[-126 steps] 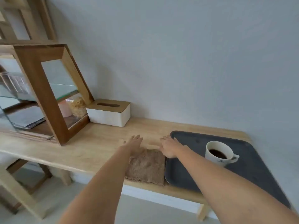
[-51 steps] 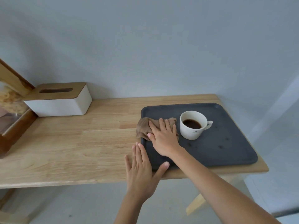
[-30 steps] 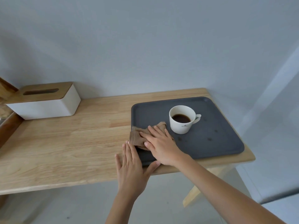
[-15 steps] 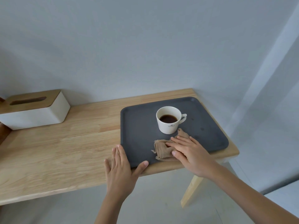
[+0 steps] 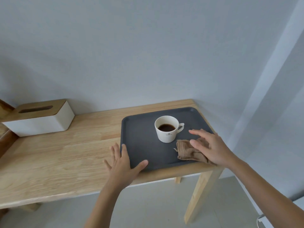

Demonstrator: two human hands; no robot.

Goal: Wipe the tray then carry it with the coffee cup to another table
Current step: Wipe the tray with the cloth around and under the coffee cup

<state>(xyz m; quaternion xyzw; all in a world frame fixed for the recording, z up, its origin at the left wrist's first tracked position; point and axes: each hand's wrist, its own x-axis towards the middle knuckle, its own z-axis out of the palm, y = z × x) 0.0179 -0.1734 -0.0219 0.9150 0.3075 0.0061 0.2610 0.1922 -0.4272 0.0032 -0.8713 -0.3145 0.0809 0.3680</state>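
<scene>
A dark grey tray (image 5: 139,129) lies at the right end of a wooden table (image 5: 57,155). On it stands a white cup (image 5: 167,129) with coffee inside, handle pointing right. A crumpled brown cloth (image 5: 185,151) lies on the tray's near right part, just in front of the cup. My right hand (image 5: 212,147) presses flat on the cloth with fingers spread. My left hand (image 5: 122,163) rests flat on the tray's near left corner, thumb on the tray and fingers along its left edge.
A white tissue box (image 5: 41,118) with a wooden lid stands at the back left of the table. A wall runs close behind the table. The table's right edge is right beside the tray, with grey floor (image 5: 156,208) below.
My right hand has slid the cloth rightwards across the tray's near part, from in front of the cup towards the right edge. My left hand stays on the tray's corner.
</scene>
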